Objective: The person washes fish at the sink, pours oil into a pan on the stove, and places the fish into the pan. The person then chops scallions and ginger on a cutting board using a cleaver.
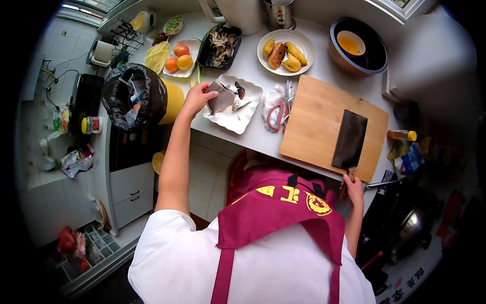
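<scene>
My left hand [200,97] pinches a flat grey piece of food [220,97], perhaps fish, over the left part of a white scalloped plate [238,120]. Smaller white and dark pieces [240,96] lie on that plate. At the counter's front edge my right hand [353,188] is wrapped round the wooden handle of a cleaver [350,139]. The cleaver's dark blade rests flat on a wooden cutting board [313,109]. Between plate and board are red-handled scissors [276,115] and a crumpled clear plastic bag [274,96].
A yellow bin with a black liner [171,101] stands left of the plate. Behind are a tray of mushrooms [220,45], a plate of yellow and brown food [286,54], tomatoes [180,49] and a large dark bowl [358,46]. A yellow-capped bottle [401,135] is right of the board.
</scene>
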`<state>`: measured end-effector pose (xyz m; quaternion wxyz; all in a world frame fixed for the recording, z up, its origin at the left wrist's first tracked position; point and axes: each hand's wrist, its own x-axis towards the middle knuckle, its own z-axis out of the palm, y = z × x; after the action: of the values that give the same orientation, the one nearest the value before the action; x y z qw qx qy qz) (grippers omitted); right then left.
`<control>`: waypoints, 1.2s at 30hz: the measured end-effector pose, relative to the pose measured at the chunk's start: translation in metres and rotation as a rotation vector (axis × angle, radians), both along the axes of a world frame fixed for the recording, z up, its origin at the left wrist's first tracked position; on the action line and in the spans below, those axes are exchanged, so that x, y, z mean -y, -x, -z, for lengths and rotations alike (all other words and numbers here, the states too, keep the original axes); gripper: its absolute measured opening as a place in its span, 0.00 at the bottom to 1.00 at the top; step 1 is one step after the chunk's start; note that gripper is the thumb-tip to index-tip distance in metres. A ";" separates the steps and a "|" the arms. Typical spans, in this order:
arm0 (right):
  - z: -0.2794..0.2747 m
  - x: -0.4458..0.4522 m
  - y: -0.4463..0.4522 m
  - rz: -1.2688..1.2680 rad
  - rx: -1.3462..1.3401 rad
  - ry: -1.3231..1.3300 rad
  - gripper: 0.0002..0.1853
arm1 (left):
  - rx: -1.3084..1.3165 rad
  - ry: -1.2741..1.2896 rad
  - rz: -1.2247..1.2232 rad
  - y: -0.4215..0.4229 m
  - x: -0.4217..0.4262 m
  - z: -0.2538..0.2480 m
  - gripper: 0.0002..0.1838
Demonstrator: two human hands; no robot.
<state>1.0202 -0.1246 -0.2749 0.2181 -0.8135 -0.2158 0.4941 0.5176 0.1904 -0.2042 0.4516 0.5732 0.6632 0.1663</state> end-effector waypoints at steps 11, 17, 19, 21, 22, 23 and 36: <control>-0.059 -0.030 0.025 -0.124 0.618 -0.013 0.22 | -0.097 -0.044 0.273 -0.034 0.009 0.008 0.17; -0.049 -0.142 0.186 -0.247 -0.532 -0.128 0.20 | -0.588 -0.312 0.509 0.006 -0.020 0.024 0.20; -0.026 -0.169 0.244 -0.431 -0.549 -0.034 0.26 | -0.616 -0.368 0.583 0.009 -0.017 0.040 0.21; -0.002 -0.190 0.288 -0.387 -0.663 0.017 0.26 | -0.739 -0.292 0.551 -0.003 -0.008 0.026 0.21; 0.001 -0.198 0.304 -0.294 -0.655 0.041 0.25 | -0.804 -0.251 0.533 -0.010 -0.004 0.020 0.20; 0.003 -0.204 0.319 -0.202 -0.647 0.066 0.24 | -0.861 -0.304 0.512 -0.011 0.000 0.031 0.20; -0.203 -0.265 0.294 -0.544 -0.324 -0.259 0.13 | 0.242 -0.461 0.169 0.109 0.029 -0.203 0.21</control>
<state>0.7259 0.1402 -0.0716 0.2112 -0.6027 -0.4481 0.6256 0.4088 0.1617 -0.0016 0.3976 0.6901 0.4987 0.3419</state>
